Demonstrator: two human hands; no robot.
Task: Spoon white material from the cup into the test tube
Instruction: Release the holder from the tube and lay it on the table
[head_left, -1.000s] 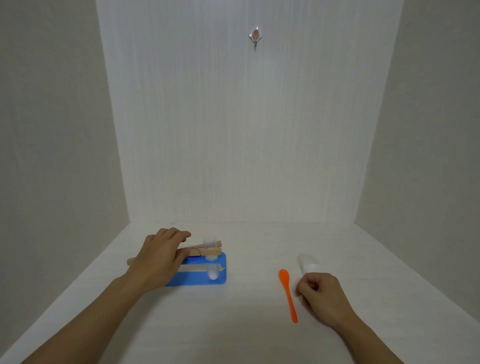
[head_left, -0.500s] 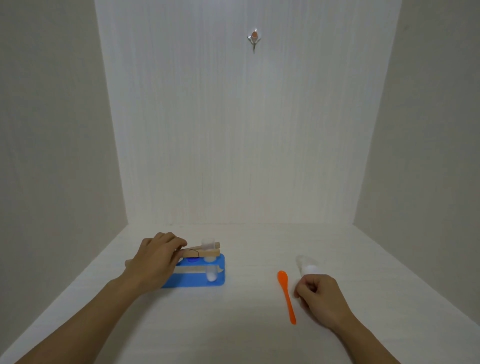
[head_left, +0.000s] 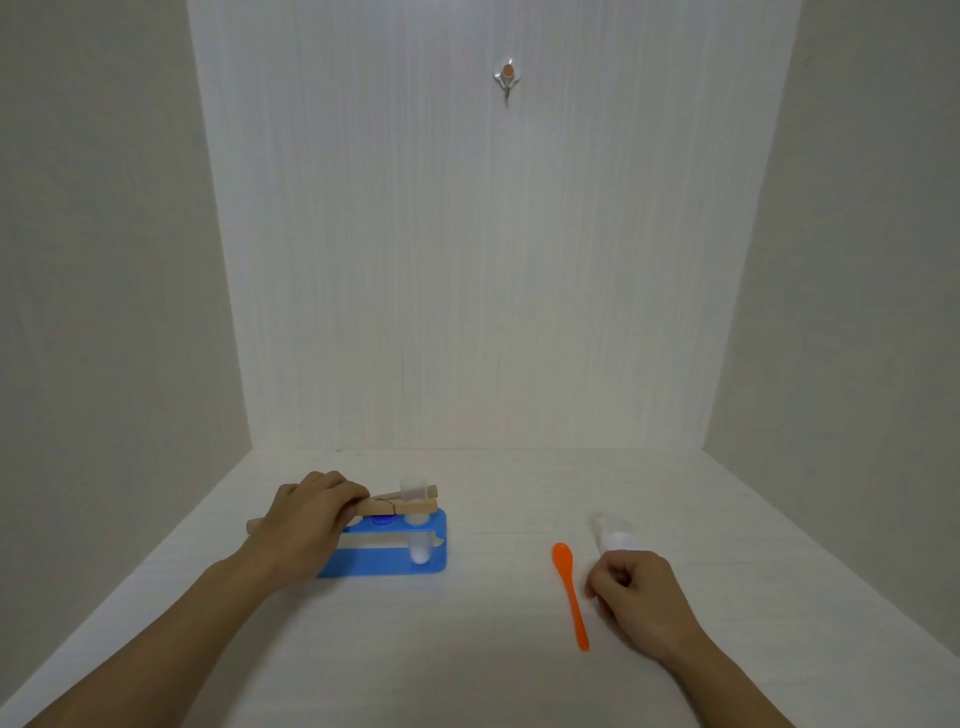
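A clear test tube (head_left: 417, 540) with white material at its bottom stands in a blue rack (head_left: 384, 564) on the left of the white table. A wooden clamp (head_left: 402, 503) grips the tube near its top, and my left hand (head_left: 306, 525) is closed on the clamp's handle. An orange spoon (head_left: 570, 592) lies flat on the table to the right, bowl pointing away from me. Just beyond it stands a small clear cup (head_left: 613, 532) holding white material. My right hand (head_left: 636, 597) rests curled beside the spoon, in front of the cup, holding nothing.
White walls enclose the table on the left, right and back. A small hook (head_left: 507, 78) hangs high on the back wall (head_left: 478, 260). Bare tabletop lies between the rack and the spoon.
My left fingers have curled tighter onto the clamp handle. The right hand has stayed beside the spoon.
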